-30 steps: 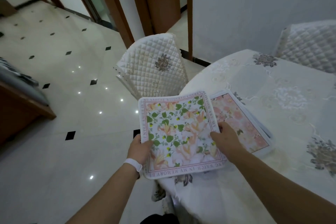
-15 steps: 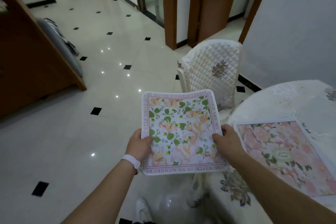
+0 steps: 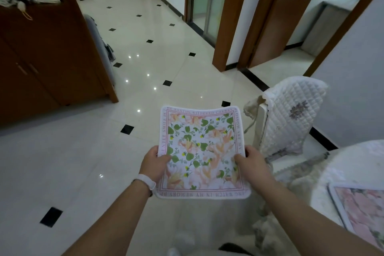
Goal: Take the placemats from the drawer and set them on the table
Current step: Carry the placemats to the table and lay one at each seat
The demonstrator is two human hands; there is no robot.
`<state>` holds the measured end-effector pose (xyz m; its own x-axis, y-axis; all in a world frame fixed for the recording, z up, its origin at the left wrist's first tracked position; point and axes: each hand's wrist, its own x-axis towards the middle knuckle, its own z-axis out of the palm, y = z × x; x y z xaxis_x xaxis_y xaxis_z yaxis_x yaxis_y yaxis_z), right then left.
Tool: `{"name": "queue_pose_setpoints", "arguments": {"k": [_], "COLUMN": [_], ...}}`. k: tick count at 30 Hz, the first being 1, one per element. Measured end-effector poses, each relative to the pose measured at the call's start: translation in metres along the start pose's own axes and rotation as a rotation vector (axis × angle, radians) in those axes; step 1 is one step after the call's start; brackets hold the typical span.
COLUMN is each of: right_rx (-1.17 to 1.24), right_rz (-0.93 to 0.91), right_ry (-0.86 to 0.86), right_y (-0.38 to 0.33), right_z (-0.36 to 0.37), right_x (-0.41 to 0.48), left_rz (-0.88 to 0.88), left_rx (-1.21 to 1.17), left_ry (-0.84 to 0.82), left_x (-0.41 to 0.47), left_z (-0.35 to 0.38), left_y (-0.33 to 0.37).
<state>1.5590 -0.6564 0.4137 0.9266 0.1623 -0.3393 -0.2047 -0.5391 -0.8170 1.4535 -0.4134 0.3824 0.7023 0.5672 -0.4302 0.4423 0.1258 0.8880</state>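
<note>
Clearly the green-leaf placemat (image 3: 200, 153) is being carried flat, printed face up, a little below the middle of the view toward 6 o'clock, over the tiled floor (image 3: 87, 151) and not over any surface. The left hand (image 3: 154, 163) pinches its left edge and the right hand (image 3: 252, 164) pinches its right edge, each with the thumb laid on the pattern; the other fingers are hidden beneath, presumably propping it up. Gripping both sides at about the same height keeps the thin, limp sheet spread and level, though its near edge sags slightly. A white wristband (image 3: 144, 181) sits on the left wrist. The worktop (image 3: 353, 162), round and draped in a pale embroidered cloth, lies at 4 o'clock, and a pink placemat (image 3: 361, 214) already rests flat on it near the edge, marking one setting as done. A quilted chair (image 3: 291, 118) stands at 3 o'clock, tucked against the worktop's rim, so the next setting probably belongs in front of it. The held mat is well apart from the worktop, which suggests a walk round the rim toward a spot not yet laid.
</note>
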Motion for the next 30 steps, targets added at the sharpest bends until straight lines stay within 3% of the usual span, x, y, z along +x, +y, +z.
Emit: {"name": "queue_pose_setpoints", "arguments": {"k": [11, 17, 30], "right_rx": [0.051, 0.063, 0.1], "right_rz": [0.095, 0.126, 0.167], "right_ry": [-0.08, -0.115, -0.014], "right_y": [-0.029, -0.049, -0.14], "right_z": [0.038, 0.055, -0.003], "right_x": [0.088, 0.188, 0.385], "left_rz": [-0.02, -0.049, -0.039], "left_rx": [0.022, 0.023, 0.026], "left_ry": [-0.004, -0.009, -0.068], "left_x": [0.092, 0.186, 0.359], "left_z": [-0.02, -0.003, 0.079], "left_y": [0.032, 0.07, 0.205]}}
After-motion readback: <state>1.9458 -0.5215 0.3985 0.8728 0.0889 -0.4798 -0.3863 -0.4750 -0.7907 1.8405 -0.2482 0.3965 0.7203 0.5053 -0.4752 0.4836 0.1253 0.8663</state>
